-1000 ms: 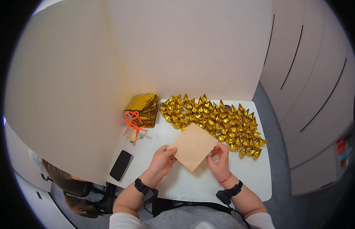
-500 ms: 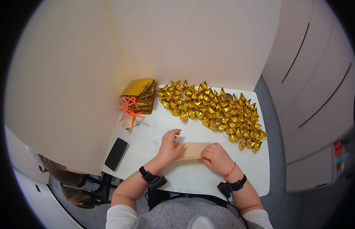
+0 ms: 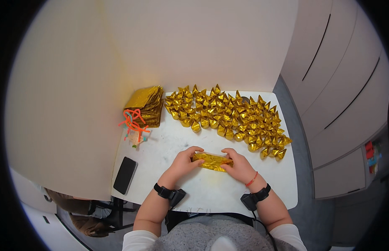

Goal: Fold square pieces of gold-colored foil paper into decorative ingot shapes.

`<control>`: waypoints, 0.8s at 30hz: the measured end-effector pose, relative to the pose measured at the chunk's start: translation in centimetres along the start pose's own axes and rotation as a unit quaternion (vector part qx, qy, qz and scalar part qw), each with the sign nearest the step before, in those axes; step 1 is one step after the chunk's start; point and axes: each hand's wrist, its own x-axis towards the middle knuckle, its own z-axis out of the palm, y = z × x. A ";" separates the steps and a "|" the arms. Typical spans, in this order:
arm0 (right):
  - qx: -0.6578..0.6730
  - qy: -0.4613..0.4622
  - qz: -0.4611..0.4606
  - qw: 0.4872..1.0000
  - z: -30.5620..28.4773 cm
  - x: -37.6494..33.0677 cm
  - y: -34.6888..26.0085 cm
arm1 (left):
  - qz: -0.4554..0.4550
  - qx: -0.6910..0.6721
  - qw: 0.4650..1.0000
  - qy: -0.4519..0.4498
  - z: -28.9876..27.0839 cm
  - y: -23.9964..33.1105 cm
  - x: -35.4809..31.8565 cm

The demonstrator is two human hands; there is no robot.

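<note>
Between my hands is a sheet of gold foil paper (image 3: pixel 212 161), folded into a narrow strip with its shiny side showing. My left hand (image 3: pixel 186 161) grips the strip's left end, thumb on the near side. At the other end my right hand (image 3: pixel 237 165) holds it with thumb and fingers closed round it. Beyond my hands stand many folded gold foil ingots (image 3: pixel 228 113) in crowded rows. A stack of flat gold foil sheets (image 3: pixel 143 99) lies at the table's far left.
Orange pipe cleaners (image 3: pixel 136 118) and a small pale ornament (image 3: pixel 136 138) lie against the stack. A black phone (image 3: pixel 125 175) rests near the table's left edge. Pale partition walls stand behind and left of the white table (image 3: pixel 261 184). At lower left part of another person (image 3: pixel 73 205) shows.
The paper has gone from its tan side up to a narrow gold strip. My left fingers have closed on its left end. The view has shifted slightly.
</note>
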 end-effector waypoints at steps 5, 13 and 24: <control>-0.116 0.046 -0.048 0.991 0.1 0.0 -0.3 | -0.029 0.134 0.990 0.015 -0.6 2.3 -0.3; -0.130 0.036 -0.044 0.990 0.7 0.6 -0.1 | 0.175 0.297 0.928 0.144 0.1 1.8 0.3; -0.229 0.121 -0.067 0.963 0.0 0.4 -2.0 | 0.176 0.132 0.975 -0.038 1.8 1.0 0.6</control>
